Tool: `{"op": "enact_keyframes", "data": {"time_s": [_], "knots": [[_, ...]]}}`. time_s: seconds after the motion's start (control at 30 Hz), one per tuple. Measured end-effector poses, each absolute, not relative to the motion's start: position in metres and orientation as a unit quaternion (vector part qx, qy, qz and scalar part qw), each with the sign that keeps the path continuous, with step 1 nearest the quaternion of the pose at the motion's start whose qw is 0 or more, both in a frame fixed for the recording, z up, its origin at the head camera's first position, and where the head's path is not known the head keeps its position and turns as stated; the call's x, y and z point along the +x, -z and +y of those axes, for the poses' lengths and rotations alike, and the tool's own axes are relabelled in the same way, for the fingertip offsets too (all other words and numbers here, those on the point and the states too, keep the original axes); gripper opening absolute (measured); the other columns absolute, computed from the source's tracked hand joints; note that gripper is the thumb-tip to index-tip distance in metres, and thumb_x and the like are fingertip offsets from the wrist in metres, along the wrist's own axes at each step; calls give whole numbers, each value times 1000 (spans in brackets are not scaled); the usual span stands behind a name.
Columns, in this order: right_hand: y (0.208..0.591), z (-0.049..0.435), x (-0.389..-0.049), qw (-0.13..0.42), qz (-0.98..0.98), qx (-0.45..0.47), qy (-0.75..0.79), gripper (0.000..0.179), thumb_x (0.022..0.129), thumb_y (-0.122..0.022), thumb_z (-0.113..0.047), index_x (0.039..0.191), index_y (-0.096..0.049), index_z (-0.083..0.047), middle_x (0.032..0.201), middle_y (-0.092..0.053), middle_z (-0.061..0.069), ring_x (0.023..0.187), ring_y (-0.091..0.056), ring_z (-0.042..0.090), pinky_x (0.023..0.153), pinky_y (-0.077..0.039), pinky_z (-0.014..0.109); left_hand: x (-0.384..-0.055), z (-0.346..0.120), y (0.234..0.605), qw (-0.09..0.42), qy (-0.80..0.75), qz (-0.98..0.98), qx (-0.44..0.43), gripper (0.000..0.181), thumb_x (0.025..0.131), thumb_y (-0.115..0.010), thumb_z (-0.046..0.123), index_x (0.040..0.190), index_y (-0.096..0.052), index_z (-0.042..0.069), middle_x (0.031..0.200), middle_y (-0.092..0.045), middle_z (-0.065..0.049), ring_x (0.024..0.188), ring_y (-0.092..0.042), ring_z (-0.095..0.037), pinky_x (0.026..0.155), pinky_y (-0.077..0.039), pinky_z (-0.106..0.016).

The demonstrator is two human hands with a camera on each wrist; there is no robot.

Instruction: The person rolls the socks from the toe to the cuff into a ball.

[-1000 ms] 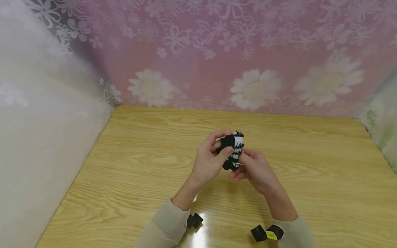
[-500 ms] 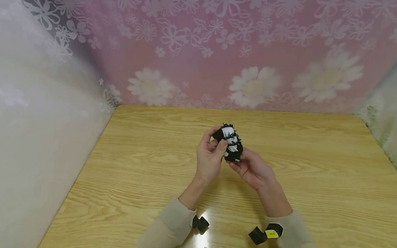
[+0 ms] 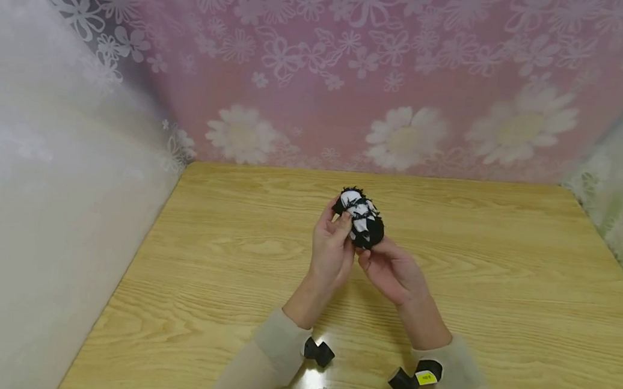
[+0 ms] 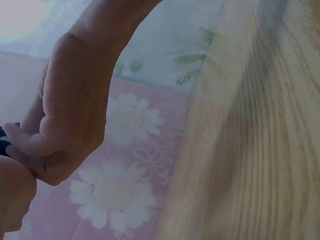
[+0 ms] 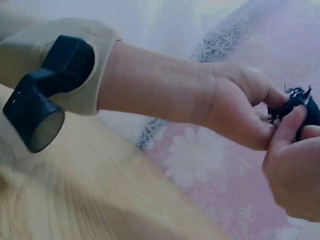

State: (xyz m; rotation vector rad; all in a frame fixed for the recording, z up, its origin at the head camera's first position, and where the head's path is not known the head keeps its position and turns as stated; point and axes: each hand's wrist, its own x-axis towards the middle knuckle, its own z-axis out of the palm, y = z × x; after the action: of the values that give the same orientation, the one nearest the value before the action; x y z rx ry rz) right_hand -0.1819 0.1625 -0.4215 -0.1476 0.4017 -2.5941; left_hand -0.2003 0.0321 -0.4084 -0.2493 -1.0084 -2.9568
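In the head view a bunched black-and-white knit piece (image 3: 361, 213), like a sock turned inside out, is held above the table. Loose dark threads bristle along its upper edge. My left hand (image 3: 330, 253) grips its left side, thumb across the front and fingers behind. At the lower right end my right hand (image 3: 393, 272) pinches it between thumb and fingers. The right wrist view shows the knit piece (image 5: 311, 107) between the left hand (image 5: 237, 100) and right hand (image 5: 295, 167). Only a dark sliver of it shows in the left wrist view, beside the right hand (image 4: 77, 107).
A wood-grain table (image 3: 218, 284) lies beneath both hands. Behind it stands a pink flowered backdrop (image 3: 306, 116), with pale walls at the left (image 3: 61, 201) and right (image 3: 605, 179). Black wrist cameras sit on the left cuff (image 3: 319, 352) and right cuff (image 3: 412, 379).
Both hands have lifted the knit piece slightly up and to the left. It has turned so more of its white patterned face shows, and the right hand's grip has shifted to its lower end.
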Motion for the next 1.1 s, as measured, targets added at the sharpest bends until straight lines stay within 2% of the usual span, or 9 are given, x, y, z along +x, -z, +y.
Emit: {"op": "enact_keyframes", "data": {"time_s": [0.13, 0.23, 0.43, 0.5, 0.67, 0.77, 0.9, 1.03, 1.1], "knots": [[425, 162, -182, 261, 84, -73, 959, 33, 105, -31, 6, 128, -54, 2, 118, -57, 20, 98, -63, 27, 78, -57, 24, -202, 30, 410, 7, 934, -342, -108, 33, 103, -44, 1, 136, -41, -1, 141, -49, -13, 127, -51, -19, 110, -40, -31], [426, 163, -183, 263, 124, -60, 955, 35, 105, -30, 5, 132, -50, -2, 119, -56, 18, 98, -63, 26, 81, -56, 26, -202, 29, 411, 8, 920, -374, -114, 32, 103, -44, -1, 135, -43, 2, 138, -51, -11, 124, -53, -17, 108, -41, -30], [423, 166, -187, 280, 238, -30, 929, 45, 105, -27, 5, 146, -27, -13, 123, -56, 14, 102, -66, 24, 87, -56, 28, -205, 23, 416, 18, 867, -478, -139, 33, 102, -46, -2, 135, -43, 0, 135, -53, -20, 119, -55, -15, 100, -46, -26], [422, 168, -189, 279, 220, -29, 934, 44, 104, -27, 7, 145, -31, -8, 123, -58, 16, 103, -67, 25, 88, -55, 28, -206, 23, 417, 17, 859, -488, -155, 35, 102, -45, -4, 136, -40, -2, 135, -51, -20, 119, -54, -15, 100, -46, -25], [423, 170, -189, 274, 59, -25, 960, 45, 98, -26, 19, 134, -47, 3, 129, -55, 23, 115, -61, 32, 101, -49, 34, -205, 31, 416, -12, 900, -412, -144, 37, 103, -38, -6, 140, -33, -6, 142, -46, -19, 126, -50, -16, 108, -41, -28], [426, 168, -189, 272, 1, -22, 962, 41, 98, -32, 17, 133, -49, 6, 131, -54, 26, 119, -58, 35, 105, -46, 41, -203, 35, 415, -14, 917, -380, -118, 37, 103, -38, -4, 140, -33, -5, 143, -46, -19, 127, -50, -17, 110, -39, -29], [423, 166, -189, 218, 164, -13, 962, 31, 107, -35, -3, 124, -61, -1, 120, -61, 16, 106, -64, 28, 95, -52, 37, -203, 35, 414, 2, 910, -404, -93, 33, 102, -42, -4, 135, -39, -2, 137, -53, -15, 121, -54, -15, 104, -44, -26], [414, 166, -188, 95, 433, -9, 896, 32, 109, -36, -15, 110, -68, -15, 110, -65, 3, 95, -66, 17, 82, -56, 30, -204, 33, 414, 12, 892, -445, -78, 31, 102, -46, -3, 132, -43, -1, 130, -58, -13, 112, -58, -11, 99, -46, -25], [410, 166, -187, 26, 517, -21, 855, 30, 108, -39, -17, 112, -69, -14, 114, -65, 2, 96, -66, 16, 78, -58, 31, -204, 32, 414, 16, 879, -471, -79, 29, 101, -48, -2, 130, -43, -1, 125, -60, -14, 106, -59, -9, 97, -46, -25]]}}
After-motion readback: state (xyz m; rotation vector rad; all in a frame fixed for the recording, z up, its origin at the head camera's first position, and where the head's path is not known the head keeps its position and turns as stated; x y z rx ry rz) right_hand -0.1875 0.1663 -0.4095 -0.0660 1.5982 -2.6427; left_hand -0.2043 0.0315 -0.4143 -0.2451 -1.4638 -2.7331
